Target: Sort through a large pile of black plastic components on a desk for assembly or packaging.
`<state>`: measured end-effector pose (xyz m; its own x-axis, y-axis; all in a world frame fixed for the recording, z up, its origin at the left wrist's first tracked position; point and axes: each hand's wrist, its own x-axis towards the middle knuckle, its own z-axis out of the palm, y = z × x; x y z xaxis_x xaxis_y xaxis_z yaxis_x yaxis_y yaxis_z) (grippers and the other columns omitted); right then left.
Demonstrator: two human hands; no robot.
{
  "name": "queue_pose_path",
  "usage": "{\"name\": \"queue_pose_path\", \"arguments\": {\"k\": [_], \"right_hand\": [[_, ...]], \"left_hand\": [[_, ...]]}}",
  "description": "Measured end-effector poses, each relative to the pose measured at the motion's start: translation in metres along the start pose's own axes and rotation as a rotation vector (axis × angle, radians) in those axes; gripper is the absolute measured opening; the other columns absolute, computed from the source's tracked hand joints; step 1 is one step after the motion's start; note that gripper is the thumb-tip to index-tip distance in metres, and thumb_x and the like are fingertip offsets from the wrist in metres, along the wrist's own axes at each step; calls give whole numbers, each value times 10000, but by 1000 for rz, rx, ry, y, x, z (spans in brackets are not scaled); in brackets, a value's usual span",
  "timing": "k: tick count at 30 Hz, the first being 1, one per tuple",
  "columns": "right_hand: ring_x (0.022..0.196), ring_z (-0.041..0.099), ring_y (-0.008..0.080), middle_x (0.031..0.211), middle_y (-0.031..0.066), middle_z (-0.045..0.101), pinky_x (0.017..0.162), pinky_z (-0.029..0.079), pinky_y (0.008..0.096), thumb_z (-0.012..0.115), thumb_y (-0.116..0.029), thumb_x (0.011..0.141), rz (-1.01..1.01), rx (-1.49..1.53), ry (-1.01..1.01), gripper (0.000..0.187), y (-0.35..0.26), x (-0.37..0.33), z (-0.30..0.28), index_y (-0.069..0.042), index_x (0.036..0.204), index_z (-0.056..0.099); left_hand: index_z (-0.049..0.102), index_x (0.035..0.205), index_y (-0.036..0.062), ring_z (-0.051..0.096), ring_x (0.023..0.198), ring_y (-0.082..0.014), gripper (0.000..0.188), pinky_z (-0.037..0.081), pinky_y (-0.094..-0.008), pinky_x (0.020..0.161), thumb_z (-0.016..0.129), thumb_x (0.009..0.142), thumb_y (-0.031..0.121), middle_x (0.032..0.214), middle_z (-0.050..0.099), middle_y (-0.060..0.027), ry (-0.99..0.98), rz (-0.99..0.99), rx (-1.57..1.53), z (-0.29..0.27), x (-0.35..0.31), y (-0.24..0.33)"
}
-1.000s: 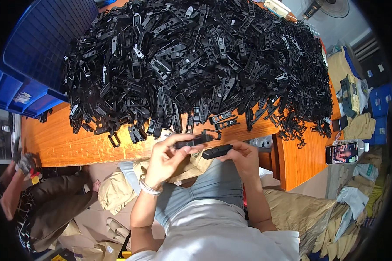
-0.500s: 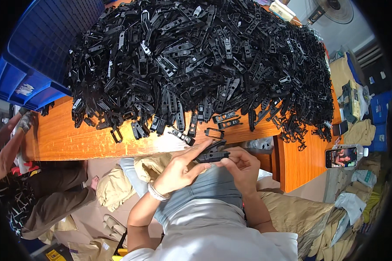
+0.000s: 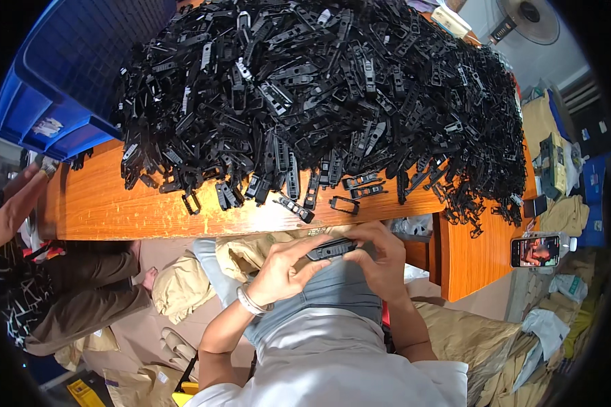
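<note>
Between my two hands, just off the table's front edge, is a long black plastic part (image 3: 331, 250) with ridges and slots along its side. My left hand (image 3: 282, 268) grips its left end between thumb and fingers, and a pale band circles that wrist. Its right end is pinched by my right hand (image 3: 381, 261), with the fingers curled over. Across the table lies a large heap of similar black plastic parts (image 3: 305, 88). A few sit loose near the front edge, among them a rectangular black frame (image 3: 345, 205) and a slotted strip (image 3: 294, 209).
The wooden table (image 3: 95, 203) has a blue crate (image 3: 61, 122) at its left. A co-worker's arm (image 3: 10, 210) reaches in there. On the right are a lit phone (image 3: 535, 252), a fan (image 3: 533, 20) and brown sacks (image 3: 461, 339).
Earlier a second black piece stood angled above the held part; now the held black plastic shows as one compact block. My right fingers have moved up over its end. The view has shifted slightly.
</note>
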<state>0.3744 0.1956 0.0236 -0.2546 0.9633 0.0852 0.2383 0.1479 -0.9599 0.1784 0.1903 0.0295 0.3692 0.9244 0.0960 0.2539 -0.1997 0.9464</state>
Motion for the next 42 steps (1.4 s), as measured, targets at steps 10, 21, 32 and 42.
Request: {"name": "queue_pose_path", "arguments": {"k": [10, 21, 32, 42], "right_hand": [[631, 597, 142, 949, 117, 548, 572, 495, 228, 587, 38, 768, 308, 323, -262, 260, 28, -8, 24, 70, 1026, 576], [825, 595, 192, 861, 103, 616, 714, 465, 272, 583, -36, 790, 106, -38, -88, 124, 30, -13, 37, 6, 897, 629], [657, 541, 190, 747, 96, 562, 585, 428, 280, 607, 37, 747, 89, -547, 699, 97, 40, -33, -56, 13, 841, 602], [783, 512, 292, 836, 123, 498, 673, 433, 370, 652, -28, 703, 125, -1153, 745, 217, 60, -34, -110, -39, 913, 601]], "left_hand": [[627, 1001, 22, 608, 786, -212, 254, 470, -305, 724, 645, 788, 159, 879, 642, -116, 126, -32, 62, -15, -34, -24], [600, 738, -30, 550, 701, -295, 160, 431, -353, 637, 633, 765, 125, 747, 542, -153, 861, -389, 894, -95, -31, -62], [526, 729, -16, 515, 682, -113, 143, 418, -231, 589, 584, 822, 76, 676, 519, -45, 937, -217, 394, -95, -57, -84], [441, 1223, 15, 367, 453, -18, 542, 293, -135, 408, 608, 713, -54, 739, 569, -20, 617, -233, -500, -41, -13, -31]]}}
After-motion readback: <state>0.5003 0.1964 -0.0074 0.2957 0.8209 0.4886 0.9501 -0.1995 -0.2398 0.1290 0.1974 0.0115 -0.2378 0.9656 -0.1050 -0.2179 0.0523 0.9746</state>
